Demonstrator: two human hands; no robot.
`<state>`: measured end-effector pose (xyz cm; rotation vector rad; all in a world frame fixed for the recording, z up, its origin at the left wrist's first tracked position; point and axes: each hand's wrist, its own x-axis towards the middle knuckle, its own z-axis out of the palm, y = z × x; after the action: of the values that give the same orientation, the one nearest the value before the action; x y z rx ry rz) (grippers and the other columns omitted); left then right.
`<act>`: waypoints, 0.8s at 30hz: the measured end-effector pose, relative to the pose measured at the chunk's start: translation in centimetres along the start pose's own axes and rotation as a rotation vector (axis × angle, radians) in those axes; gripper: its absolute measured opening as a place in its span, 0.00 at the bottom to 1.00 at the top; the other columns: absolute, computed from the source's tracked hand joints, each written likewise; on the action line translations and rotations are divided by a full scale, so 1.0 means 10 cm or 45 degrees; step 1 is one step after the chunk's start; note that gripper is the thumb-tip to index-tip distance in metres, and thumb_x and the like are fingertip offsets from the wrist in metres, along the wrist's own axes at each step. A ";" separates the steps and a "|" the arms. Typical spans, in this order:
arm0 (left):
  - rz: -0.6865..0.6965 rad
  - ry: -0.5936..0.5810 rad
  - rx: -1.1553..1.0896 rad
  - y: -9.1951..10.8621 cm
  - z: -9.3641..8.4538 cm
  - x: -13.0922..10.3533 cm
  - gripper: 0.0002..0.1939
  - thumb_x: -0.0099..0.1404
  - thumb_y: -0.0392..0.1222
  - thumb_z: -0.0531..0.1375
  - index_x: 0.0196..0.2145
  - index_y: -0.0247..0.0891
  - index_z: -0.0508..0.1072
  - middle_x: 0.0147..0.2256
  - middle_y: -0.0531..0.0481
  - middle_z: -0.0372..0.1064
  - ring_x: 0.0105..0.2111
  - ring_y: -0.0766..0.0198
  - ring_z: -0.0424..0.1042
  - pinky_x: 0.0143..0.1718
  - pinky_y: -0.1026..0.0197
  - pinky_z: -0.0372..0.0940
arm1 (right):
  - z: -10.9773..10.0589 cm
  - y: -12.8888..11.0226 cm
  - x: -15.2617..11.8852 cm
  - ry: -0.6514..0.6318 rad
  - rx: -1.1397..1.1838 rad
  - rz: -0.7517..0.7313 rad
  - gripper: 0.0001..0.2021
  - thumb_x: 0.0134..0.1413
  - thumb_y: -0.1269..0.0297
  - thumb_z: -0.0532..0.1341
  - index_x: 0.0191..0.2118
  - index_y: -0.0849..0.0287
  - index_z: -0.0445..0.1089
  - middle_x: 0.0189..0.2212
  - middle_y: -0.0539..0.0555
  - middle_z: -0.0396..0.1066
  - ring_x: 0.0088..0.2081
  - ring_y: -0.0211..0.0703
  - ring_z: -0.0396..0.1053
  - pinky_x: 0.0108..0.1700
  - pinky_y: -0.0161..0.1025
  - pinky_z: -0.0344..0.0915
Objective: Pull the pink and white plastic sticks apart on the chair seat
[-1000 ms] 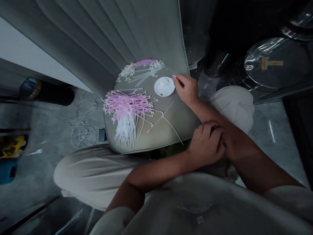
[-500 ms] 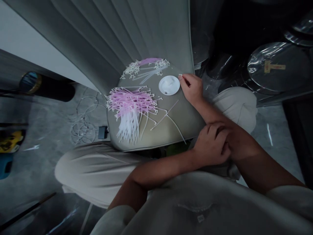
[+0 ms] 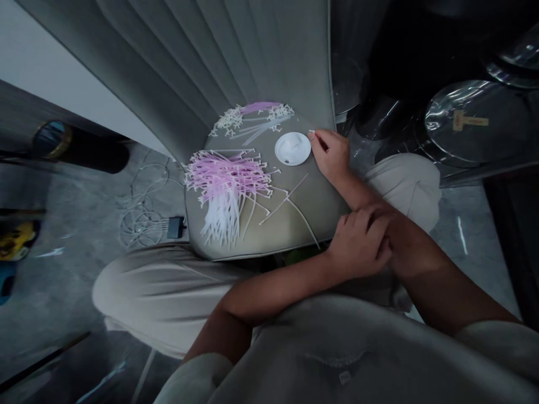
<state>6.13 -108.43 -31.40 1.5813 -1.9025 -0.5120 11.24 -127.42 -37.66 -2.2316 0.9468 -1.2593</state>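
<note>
My right hand (image 3: pixel 332 154) is closed in a pinch on a small white piece at the right edge of a white dish (image 3: pixel 292 149). My left hand (image 3: pixel 361 242) rests on my right forearm, its fingers bent and partly apart, with no object seen in it. A heap of pink and white thin strips (image 3: pixel 229 179) with small white ends lies on the left of the chair seat (image 3: pixel 295 233). Behind it is a second group of pink and clear strips (image 3: pixel 263 115). Several loose strips (image 3: pixel 287 197) lie crossed near the front of the seat.
The tall chair back (image 3: pixel 261 50) rises behind the seat. A tangle of cables (image 3: pixel 143 221) with a dark box (image 3: pixel 176 227) is on the floor at left. At right stands a round, shiny lid (image 3: pixel 475 120) with a tan label. My knees flank the seat.
The view has shifted slightly. My left hand has slid a little to the left along my right forearm. My right hand keeps its pinch beside the dish.
</note>
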 end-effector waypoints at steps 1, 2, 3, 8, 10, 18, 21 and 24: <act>0.014 -0.012 0.015 0.01 0.01 0.00 0.24 0.64 0.44 0.54 0.56 0.35 0.64 0.57 0.38 0.62 0.52 0.51 0.67 0.47 0.49 0.65 | 0.00 0.00 0.00 -0.005 0.005 0.004 0.21 0.68 0.52 0.49 0.29 0.57 0.69 0.25 0.51 0.68 0.30 0.40 0.65 0.37 0.39 0.61; 0.029 -0.018 0.023 0.02 0.02 -0.01 0.24 0.64 0.44 0.54 0.57 0.35 0.63 0.57 0.39 0.63 0.51 0.51 0.67 0.47 0.49 0.65 | 0.00 0.00 0.00 -0.008 0.010 0.008 0.22 0.68 0.51 0.48 0.29 0.57 0.69 0.25 0.51 0.68 0.30 0.40 0.65 0.37 0.40 0.62; 0.041 -0.021 0.025 0.02 0.04 -0.03 0.25 0.64 0.44 0.54 0.58 0.35 0.63 0.57 0.39 0.63 0.51 0.51 0.67 0.46 0.49 0.65 | 0.00 0.01 0.00 -0.010 0.013 0.011 0.22 0.68 0.51 0.48 0.30 0.57 0.69 0.25 0.51 0.68 0.30 0.40 0.65 0.37 0.40 0.62; 0.107 -0.041 -0.032 0.09 0.08 -0.14 0.23 0.65 0.44 0.53 0.56 0.35 0.64 0.55 0.39 0.63 0.49 0.53 0.68 0.45 0.50 0.66 | 0.02 0.01 0.00 -0.010 0.005 0.016 0.22 0.68 0.50 0.48 0.29 0.57 0.69 0.25 0.51 0.67 0.30 0.40 0.65 0.37 0.40 0.62; 0.142 -0.053 -0.060 0.11 0.08 -0.17 0.21 0.66 0.43 0.52 0.55 0.35 0.64 0.55 0.39 0.64 0.48 0.54 0.68 0.44 0.51 0.67 | 0.02 0.01 0.00 -0.003 -0.002 0.014 0.22 0.68 0.51 0.48 0.29 0.57 0.69 0.25 0.51 0.67 0.30 0.40 0.65 0.38 0.40 0.62; -0.005 0.016 0.098 0.03 0.03 -0.13 0.21 0.66 0.44 0.54 0.55 0.37 0.66 0.55 0.41 0.65 0.51 0.51 0.66 0.45 0.50 0.63 | 0.01 0.01 0.00 -0.004 -0.021 0.002 0.20 0.68 0.54 0.49 0.30 0.57 0.69 0.25 0.51 0.69 0.31 0.40 0.66 0.38 0.39 0.62; 0.009 0.028 0.079 -0.01 0.03 -0.11 0.20 0.65 0.43 0.54 0.54 0.37 0.67 0.55 0.41 0.65 0.52 0.51 0.65 0.48 0.49 0.62 | 0.01 0.00 0.00 -0.017 -0.013 0.017 0.19 0.68 0.54 0.50 0.31 0.57 0.70 0.26 0.51 0.69 0.32 0.40 0.67 0.39 0.39 0.62; 0.057 0.049 0.039 -0.03 0.05 -0.11 0.18 0.64 0.43 0.55 0.51 0.37 0.69 0.52 0.42 0.67 0.52 0.51 0.66 0.48 0.50 0.63 | 0.01 0.00 0.00 -0.031 -0.011 0.016 0.20 0.68 0.54 0.49 0.31 0.58 0.70 0.27 0.52 0.70 0.32 0.39 0.67 0.39 0.39 0.62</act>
<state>6.11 -107.49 -32.18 1.5534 -1.9206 -0.4322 11.36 -127.43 -37.74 -2.2392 0.9572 -1.2220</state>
